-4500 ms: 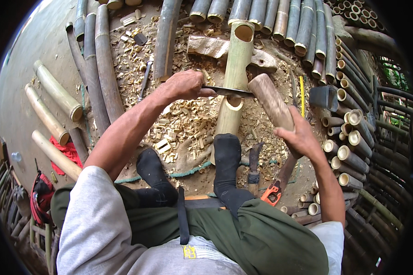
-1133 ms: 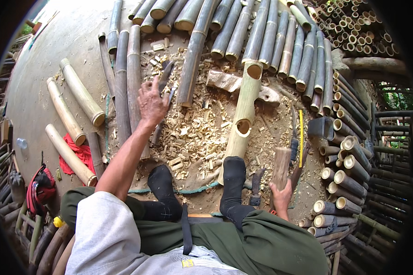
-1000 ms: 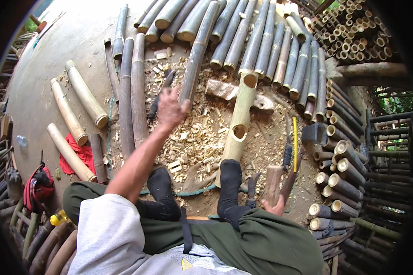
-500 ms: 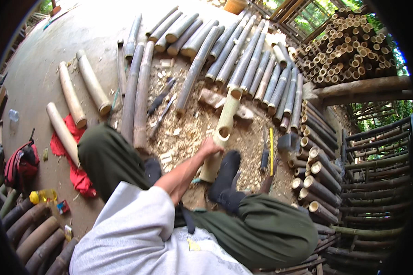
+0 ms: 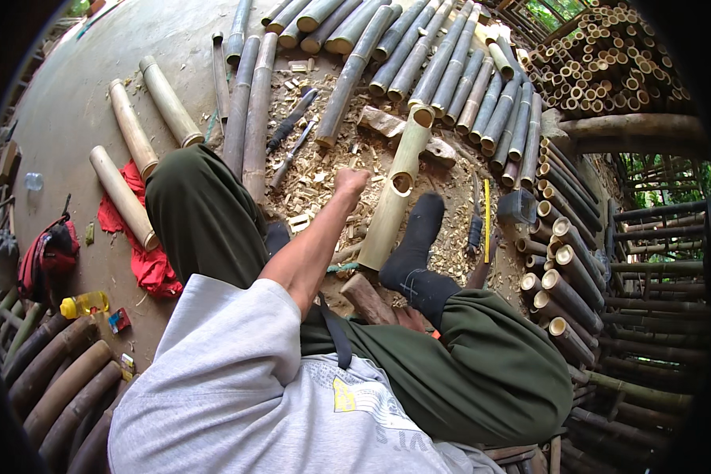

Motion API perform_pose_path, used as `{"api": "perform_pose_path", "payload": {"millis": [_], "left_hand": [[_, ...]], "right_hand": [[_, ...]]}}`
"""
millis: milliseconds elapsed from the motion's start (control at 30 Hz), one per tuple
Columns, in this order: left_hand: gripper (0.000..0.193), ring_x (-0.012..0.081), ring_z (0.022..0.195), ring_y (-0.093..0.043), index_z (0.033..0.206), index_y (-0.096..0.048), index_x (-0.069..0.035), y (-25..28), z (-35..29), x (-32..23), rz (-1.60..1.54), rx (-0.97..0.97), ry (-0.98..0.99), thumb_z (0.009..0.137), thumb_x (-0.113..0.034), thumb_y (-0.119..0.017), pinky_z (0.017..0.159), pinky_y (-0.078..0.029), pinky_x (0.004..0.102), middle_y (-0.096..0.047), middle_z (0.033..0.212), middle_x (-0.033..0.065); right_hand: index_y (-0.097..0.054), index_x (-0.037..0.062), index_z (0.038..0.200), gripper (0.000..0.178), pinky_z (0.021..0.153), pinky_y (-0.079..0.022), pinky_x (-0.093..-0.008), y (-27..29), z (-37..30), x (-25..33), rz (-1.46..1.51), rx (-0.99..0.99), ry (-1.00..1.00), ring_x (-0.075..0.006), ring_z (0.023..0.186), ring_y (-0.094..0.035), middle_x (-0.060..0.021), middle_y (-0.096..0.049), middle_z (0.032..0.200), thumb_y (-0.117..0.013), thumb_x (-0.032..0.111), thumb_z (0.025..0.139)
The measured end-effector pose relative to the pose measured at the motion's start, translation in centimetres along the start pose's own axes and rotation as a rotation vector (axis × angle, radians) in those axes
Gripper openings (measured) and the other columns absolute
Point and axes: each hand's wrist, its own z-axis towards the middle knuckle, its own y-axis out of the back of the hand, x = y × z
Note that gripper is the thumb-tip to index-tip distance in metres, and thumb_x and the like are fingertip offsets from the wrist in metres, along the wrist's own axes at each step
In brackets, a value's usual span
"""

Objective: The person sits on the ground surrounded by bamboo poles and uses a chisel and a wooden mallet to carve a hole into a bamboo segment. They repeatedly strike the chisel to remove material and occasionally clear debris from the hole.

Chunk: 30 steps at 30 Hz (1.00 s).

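My left hand (image 5: pixel 351 182) is closed in a fist, apart from the pale bamboo tube (image 5: pixel 388 225) to its right; nothing shows in it. The tube has a round hole cut in its upper side and an open far end, which rests across a rough wooden block (image 5: pixel 383 121). My right foot in a dark sock lies along the tube's right side. Between my legs is a short thick wooden club (image 5: pixel 366 298). My right hand (image 5: pixel 409 317), mostly hidden by my leg, appears closed on its end. A small orange thing shows beside that hand.
Wood chips (image 5: pixel 312 189) cover the ground, with two dark-handled tools (image 5: pixel 291 122) among them. Dark bamboo poles (image 5: pixel 438 67) lie in a curved row beyond. At right are a yellow strip (image 5: pixel 487 217) and a clear tub (image 5: pixel 517 207); at left, a red cloth (image 5: pixel 146 257) and a bottle (image 5: pixel 84 304).
My left hand has let go of the bamboo tube and moved up and left of it. The wooden club and my right hand have come into view between my legs. The view has shifted.
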Motion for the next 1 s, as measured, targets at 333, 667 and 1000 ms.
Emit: {"api": "perform_pose_path", "payload": {"millis": [333,667,1000], "left_hand": [[0.003,0.0078,0.051,-0.05,0.096,-0.061,-0.005,0.1,-4.9,-1.9,-0.374,0.014,-0.02,0.098,-0.005,-0.063,0.04,-0.033,0.0224,-0.06,0.072,0.001],[0.008,0.0161,0.058,-0.065,0.104,-0.064,-0.004,4.0,-4.1,-0.4,-0.474,-0.136,0.015,0.096,-0.004,-0.065,0.045,-0.05,0.0278,-0.067,0.079,0.0055],[0.006,0.0163,0.057,-0.062,0.102,-0.065,-0.007,8.3,-2.8,4.0,-0.497,-0.158,0.04,0.097,-0.006,-0.062,0.045,-0.047,0.0263,-0.067,0.079,0.0053]], "right_hand": [[-0.054,0.0061,0.128,0.04,0.062,-0.056,-0.0404,0.8,1.4,0.4,0.272,0.008,-0.049,-0.0269,0.074,-0.067,-0.0168,-0.068,0.1,-0.058,0.033,0.098],[-0.053,0.0088,0.129,0.036,0.056,-0.057,-0.0391,-2.8,5.5,1.3,0.694,0.176,-0.097,-0.0248,0.068,-0.067,-0.0148,-0.068,0.098,-0.052,0.032,0.101],[-0.057,0.0114,0.122,0.036,0.044,-0.054,-0.0359,11.1,24.8,11.4,0.652,-0.11,0.116,-0.0211,0.055,-0.065,-0.0092,-0.068,0.082,-0.049,0.044,0.11]]}}
